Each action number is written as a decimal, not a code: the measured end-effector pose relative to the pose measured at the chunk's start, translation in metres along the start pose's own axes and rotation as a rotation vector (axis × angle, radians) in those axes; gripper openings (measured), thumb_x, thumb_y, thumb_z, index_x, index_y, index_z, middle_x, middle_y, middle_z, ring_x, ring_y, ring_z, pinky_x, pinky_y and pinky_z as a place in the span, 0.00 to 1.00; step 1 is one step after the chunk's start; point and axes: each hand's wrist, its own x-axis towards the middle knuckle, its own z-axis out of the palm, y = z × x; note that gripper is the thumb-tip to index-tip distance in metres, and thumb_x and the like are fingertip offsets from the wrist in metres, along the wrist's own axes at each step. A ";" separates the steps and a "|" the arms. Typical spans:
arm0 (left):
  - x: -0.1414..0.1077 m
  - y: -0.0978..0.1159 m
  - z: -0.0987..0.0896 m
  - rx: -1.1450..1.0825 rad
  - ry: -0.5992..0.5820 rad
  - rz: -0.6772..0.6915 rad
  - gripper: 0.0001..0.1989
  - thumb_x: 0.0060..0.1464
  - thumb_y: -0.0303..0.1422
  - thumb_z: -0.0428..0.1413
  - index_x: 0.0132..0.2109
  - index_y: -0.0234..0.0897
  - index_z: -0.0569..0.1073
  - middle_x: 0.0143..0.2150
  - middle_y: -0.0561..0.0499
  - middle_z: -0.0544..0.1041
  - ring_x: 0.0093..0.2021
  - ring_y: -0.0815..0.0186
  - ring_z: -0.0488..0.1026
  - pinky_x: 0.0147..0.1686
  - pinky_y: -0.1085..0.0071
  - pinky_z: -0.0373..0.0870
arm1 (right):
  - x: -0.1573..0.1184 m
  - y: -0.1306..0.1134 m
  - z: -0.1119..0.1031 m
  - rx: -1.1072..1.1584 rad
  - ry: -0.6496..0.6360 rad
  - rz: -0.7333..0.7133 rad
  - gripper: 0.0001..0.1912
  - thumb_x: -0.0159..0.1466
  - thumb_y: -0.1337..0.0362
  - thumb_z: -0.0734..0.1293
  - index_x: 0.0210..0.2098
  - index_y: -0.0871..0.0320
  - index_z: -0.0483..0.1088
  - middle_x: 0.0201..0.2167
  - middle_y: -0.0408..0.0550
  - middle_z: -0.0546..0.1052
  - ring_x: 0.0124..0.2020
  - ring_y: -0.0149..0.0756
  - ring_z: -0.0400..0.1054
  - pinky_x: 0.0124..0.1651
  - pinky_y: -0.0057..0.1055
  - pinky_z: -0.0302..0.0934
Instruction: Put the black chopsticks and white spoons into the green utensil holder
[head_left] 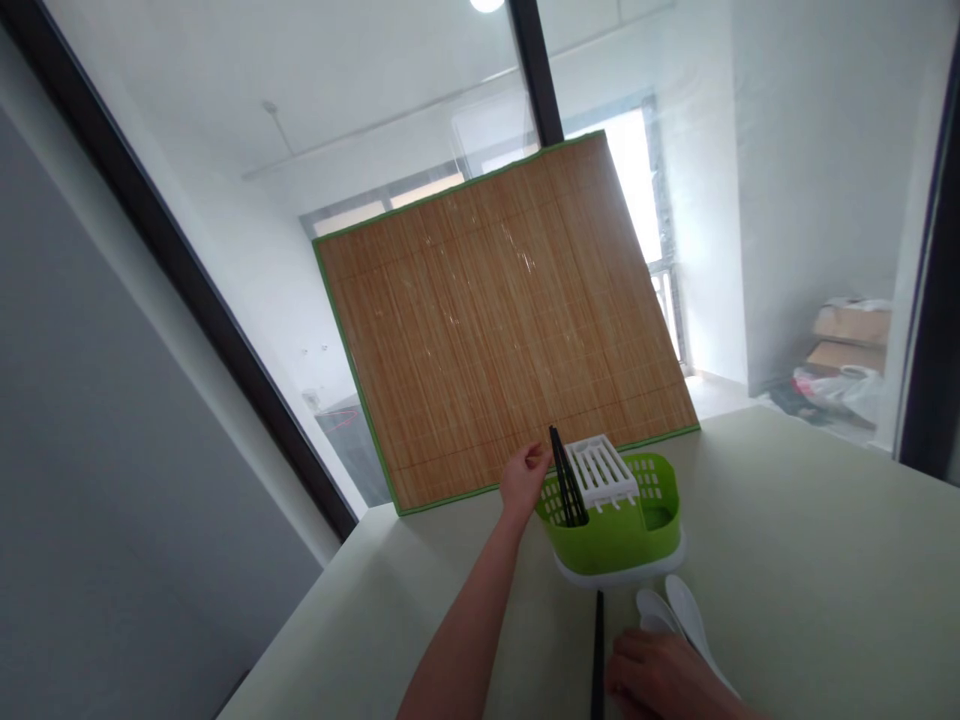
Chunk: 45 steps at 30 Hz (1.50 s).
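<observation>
Black chopsticks (pixel 568 482) may tip if your left hand (pixel 523 482), fingers curled, bumps them; either hand's pinch I can't tell.

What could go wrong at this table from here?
The left hand, close beside the black chopsticks standing in the green basket, might knock them askew. The right hand, at the white spoons, could nudge the black stick lying next to it, or send the spoons sliding apart.
</observation>
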 end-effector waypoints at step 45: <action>-0.192 -0.025 -0.025 0.435 -0.557 -0.181 0.07 0.41 0.25 0.52 0.30 0.35 0.73 0.28 0.47 0.75 0.32 0.60 0.73 0.31 0.69 0.65 | 0.000 0.003 -0.018 0.022 0.145 0.060 0.08 0.61 0.72 0.61 0.34 0.54 0.69 0.30 0.43 0.74 0.35 0.38 0.64 0.40 0.36 0.48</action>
